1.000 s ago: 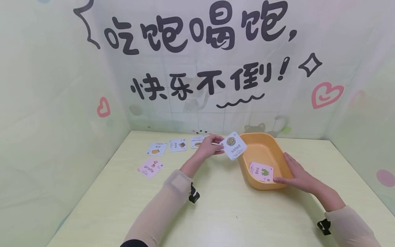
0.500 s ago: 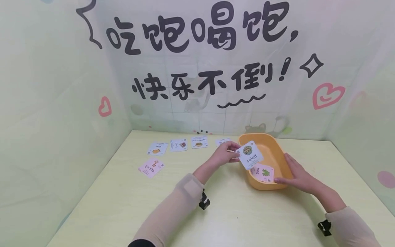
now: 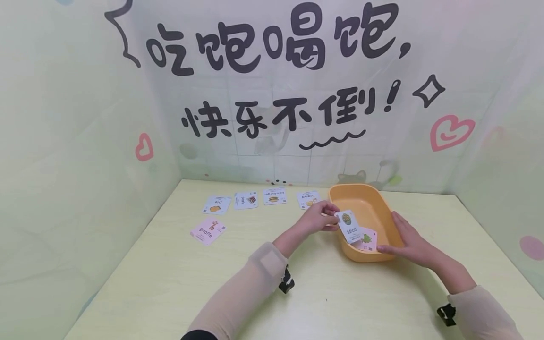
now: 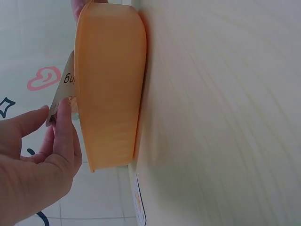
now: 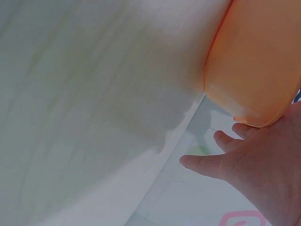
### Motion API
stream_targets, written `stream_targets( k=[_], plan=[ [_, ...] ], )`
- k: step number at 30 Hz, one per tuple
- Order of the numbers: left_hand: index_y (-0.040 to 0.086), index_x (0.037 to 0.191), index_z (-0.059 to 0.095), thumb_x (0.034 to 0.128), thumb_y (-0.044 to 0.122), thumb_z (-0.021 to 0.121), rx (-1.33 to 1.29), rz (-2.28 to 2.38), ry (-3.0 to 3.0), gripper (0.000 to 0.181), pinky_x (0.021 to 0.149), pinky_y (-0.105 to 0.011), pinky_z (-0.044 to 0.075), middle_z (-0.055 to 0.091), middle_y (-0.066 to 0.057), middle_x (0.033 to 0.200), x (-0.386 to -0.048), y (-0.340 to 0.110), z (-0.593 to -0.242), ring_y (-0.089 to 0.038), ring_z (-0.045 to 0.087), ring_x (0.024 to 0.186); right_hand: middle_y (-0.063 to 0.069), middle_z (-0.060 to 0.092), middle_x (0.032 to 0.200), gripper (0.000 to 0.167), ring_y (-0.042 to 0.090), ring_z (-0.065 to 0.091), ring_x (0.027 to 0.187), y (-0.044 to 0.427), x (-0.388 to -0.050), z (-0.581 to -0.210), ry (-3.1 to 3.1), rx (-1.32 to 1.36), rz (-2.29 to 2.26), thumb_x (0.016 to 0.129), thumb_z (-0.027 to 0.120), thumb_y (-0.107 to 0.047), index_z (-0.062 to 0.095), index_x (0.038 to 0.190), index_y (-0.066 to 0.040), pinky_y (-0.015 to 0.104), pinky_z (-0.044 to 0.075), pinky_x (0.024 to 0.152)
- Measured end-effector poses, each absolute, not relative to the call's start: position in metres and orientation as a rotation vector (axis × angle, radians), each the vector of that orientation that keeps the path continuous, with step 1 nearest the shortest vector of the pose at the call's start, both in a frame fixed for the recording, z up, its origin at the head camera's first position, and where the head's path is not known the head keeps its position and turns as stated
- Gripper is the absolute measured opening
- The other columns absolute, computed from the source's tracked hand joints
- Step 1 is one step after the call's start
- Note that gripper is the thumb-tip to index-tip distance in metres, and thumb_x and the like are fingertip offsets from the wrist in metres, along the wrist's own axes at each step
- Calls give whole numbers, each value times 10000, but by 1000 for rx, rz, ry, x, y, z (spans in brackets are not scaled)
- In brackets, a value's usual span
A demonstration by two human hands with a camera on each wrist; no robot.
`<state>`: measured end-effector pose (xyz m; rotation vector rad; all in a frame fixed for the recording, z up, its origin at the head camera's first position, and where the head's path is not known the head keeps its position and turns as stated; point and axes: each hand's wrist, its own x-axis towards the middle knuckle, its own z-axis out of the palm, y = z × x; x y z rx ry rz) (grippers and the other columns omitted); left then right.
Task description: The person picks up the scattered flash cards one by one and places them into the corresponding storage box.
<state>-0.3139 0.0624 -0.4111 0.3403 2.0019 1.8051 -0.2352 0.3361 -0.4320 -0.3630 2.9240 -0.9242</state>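
A white card reading "salad" (image 3: 349, 226) is pinched between the thumb and fingers of my left hand (image 3: 316, 218). It hangs tilted over the left rim of the orange plastic basin (image 3: 378, 200). Inside the basin lies a pink frog card (image 3: 369, 240), partly covered by the salad card. My right hand (image 3: 410, 243) rests against the basin's near right corner, its thumb at the rim and the other fingers along the outer wall. In the right wrist view those fingers (image 5: 202, 165) look straight and spread. The left wrist view shows the card's edge (image 4: 61, 94) beside the basin wall (image 4: 110, 89).
Cards lie along the table's back: pie (image 3: 217, 205), pork (image 3: 246, 200), hamburger (image 3: 275, 195) and bread (image 3: 308, 198), close to the basin. A pink giraffe card (image 3: 208, 231) lies nearer, at left. Printed curtains (image 3: 272, 160) enclose the pale wooden table (image 3: 306, 302).
My left hand has moved right and slightly down with the salad card, bringing it over the basin and partly across the frog card. The bread card has come into view. My right hand stays put.
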Motion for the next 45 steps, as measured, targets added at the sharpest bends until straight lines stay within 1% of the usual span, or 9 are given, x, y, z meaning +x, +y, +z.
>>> stream_targets(
  k=[7,12,14,18,24,27,34,41,45],
  plan=[
    [-54,1160,607,905,-85,623,349,1793,2043,257,811,-344,636,577,-56,955,-314,61,-414,-156,629,807,400,76,1583,1150,615,118,1427,336,-236,-432,2917,-366,-936,826,740,-410,12,1539,123,793,177,1099],
    [-52,1157,612,906,-66,635,367,1777,2079,252,762,-302,639,625,-107,1017,-315,54,-414,-264,689,928,402,77,1582,1150,614,117,1427,336,-235,-431,2918,-374,-933,825,741,-410,14,1538,124,792,174,1100],
    [-50,1164,611,912,-59,633,372,1771,2085,254,747,-282,637,634,-130,1051,-316,51,-414,-316,692,990,402,78,1581,1150,614,119,1427,336,-235,-430,2921,-376,-931,824,741,-411,16,1539,124,791,176,1100],
    [-61,1192,604,921,-58,622,369,1773,2086,273,751,-273,636,633,-164,1091,-317,45,-416,-364,675,1059,401,77,1582,1151,611,119,1429,337,-236,-431,2921,-381,-933,824,743,-409,14,1540,122,788,179,1102],
    [-80,1216,597,930,-58,610,346,1789,2086,287,765,-286,637,603,-113,1021,-321,33,-417,-448,626,1136,393,71,1587,1154,604,104,1438,338,-235,-433,2919,-367,-936,823,747,-409,12,1544,112,786,173,1104],
    [-74,1210,599,932,-54,610,333,1789,2097,279,767,-282,636,601,-101,1019,-323,26,-418,-448,626,1137,391,68,1588,1153,605,102,1437,338,-236,-433,2915,-360,-938,824,745,-412,12,1545,110,789,170,1103],
    [-56,1204,598,932,-43,617,307,1797,2127,273,788,-298,636,602,-126,1066,-326,5,-418,-425,633,1131,388,59,1591,1157,606,101,1437,338,-236,-433,2907,-347,-925,829,739,-421,-2,1548,100,794,171,1099],
    [-65,1235,576,942,-38,604,265,1812,2146,296,819,-304,631,591,-126,1083,-331,-21,-418,-437,607,1167,387,63,1590,1156,607,110,1433,338,-237,-434,2910,-341,-916,828,737,-424,-1,1550,97,797,178,1097],
    [-77,1257,562,943,-40,599,230,1812,2176,319,821,-302,630,590,-123,1077,-335,-38,-417,-406,616,1145,386,59,1591,1157,606,105,1435,338,-236,-434,2907,-340,-919,829,737,-423,-5,1551,93,798,176,1097]
  ],
)
